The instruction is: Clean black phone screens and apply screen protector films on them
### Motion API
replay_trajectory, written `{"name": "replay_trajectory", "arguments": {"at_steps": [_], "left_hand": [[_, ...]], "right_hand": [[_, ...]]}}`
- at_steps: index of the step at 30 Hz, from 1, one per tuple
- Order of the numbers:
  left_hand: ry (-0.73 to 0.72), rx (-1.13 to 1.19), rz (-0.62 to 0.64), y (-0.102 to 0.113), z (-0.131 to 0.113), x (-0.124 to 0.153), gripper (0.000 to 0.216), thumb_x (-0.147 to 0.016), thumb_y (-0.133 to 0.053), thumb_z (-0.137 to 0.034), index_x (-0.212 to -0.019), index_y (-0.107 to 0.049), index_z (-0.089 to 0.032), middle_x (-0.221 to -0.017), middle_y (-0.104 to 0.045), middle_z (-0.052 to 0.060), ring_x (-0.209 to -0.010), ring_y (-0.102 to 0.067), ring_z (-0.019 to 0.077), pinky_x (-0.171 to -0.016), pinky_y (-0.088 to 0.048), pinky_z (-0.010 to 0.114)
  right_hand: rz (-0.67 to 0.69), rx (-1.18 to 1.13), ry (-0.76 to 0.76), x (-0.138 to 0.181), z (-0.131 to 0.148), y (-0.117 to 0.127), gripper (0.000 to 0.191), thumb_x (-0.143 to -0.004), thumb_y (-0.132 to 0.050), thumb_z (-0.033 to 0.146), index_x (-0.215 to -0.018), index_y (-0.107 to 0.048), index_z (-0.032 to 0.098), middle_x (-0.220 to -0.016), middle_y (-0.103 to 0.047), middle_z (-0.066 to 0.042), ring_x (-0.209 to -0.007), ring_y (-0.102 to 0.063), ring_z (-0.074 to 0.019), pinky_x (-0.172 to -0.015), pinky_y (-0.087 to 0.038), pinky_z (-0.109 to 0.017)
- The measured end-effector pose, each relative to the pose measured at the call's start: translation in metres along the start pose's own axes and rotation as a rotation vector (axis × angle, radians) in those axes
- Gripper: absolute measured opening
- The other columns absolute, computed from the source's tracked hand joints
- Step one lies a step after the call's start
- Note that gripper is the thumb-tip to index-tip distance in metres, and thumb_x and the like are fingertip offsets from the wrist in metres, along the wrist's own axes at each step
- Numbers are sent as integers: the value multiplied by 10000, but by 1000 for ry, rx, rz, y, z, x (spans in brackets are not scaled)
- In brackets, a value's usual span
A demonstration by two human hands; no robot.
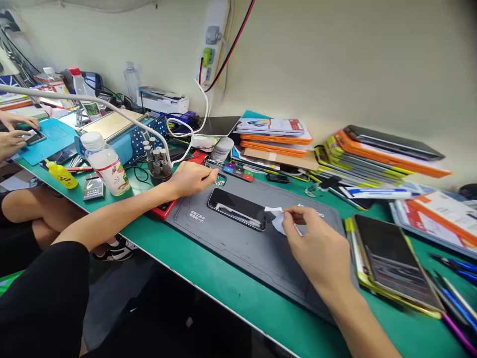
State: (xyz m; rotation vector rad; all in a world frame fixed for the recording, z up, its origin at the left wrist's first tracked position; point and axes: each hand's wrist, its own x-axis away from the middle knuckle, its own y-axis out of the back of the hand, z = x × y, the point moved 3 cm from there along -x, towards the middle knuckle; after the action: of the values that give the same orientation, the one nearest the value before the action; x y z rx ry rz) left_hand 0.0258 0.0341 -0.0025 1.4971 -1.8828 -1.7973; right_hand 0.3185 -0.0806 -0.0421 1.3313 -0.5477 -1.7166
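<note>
A smartphone [244, 201] lies on the grey work mat [223, 248], its dark screen facing up. Along its near side runs a long pale shape, perhaps a reflection. My right hand [316, 243], just right of the phone, pinches a thin white piece of tissue or paper [278, 222] between thumb and fingers. My left hand [192, 179] is closed above the mat's far left part, beyond the phone; what it holds, if anything, is hidden. By its fingertips is a small round patterned item [220, 180]. A red device [162, 211] is partly covered by my left forearm.
Left stand a screwdriver holder [158, 161], a plastic bottle [108, 166] and a yellow squeeze bottle [61, 174]. Boxed stacks [276, 134] line the wall. Another phone [395, 258] rests right of the mat, near several pens and tools [454, 298]. A co-worker's hands [15, 134] hold a phone far left.
</note>
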Motion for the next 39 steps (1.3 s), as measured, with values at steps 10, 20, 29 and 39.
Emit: {"name": "replay_trajectory", "arguments": {"at_steps": [10,20,29,39], "left_hand": [[1,10,-13,-3,0,-1,579,-1053,-378,-429,-531,-484,-203,-545,-564,23,-516,-437,127,-589,-169,346],[-9,35,-23,-1,0,-1,565,-1048,-410,-413,-530,-495,-203,-529,-541,16,-509,-444,126,-590,-175,345],[-75,-27,-107,-2,1,-2,591,-1058,-423,-391,-508,-505,-190,-495,-547,11,-450,-420,109,-538,-192,338],[-111,-31,-121,-2,2,-1,585,-1063,-426,-386,-523,-526,-187,-505,-557,10,-454,-416,108,-531,-202,331]], "right_hand": [[3,-2,17,0,1,-2,301,-1053,-504,431,-1065,-719,221,-943,-818,-90,-783,-747,-253,-642,-448,-332],[-39,-68,111,1,8,2,255,-1051,-559,406,-1054,-738,224,-883,-827,-67,-798,-797,-242,-677,-506,-315],[-89,-96,172,3,9,1,167,-1021,-627,340,-992,-747,229,-784,-823,-11,-731,-819,-214,-586,-491,-267],[-66,-140,155,2,8,-1,143,-1016,-640,329,-1003,-749,237,-819,-832,-14,-769,-822,-222,-637,-519,-288]]}}
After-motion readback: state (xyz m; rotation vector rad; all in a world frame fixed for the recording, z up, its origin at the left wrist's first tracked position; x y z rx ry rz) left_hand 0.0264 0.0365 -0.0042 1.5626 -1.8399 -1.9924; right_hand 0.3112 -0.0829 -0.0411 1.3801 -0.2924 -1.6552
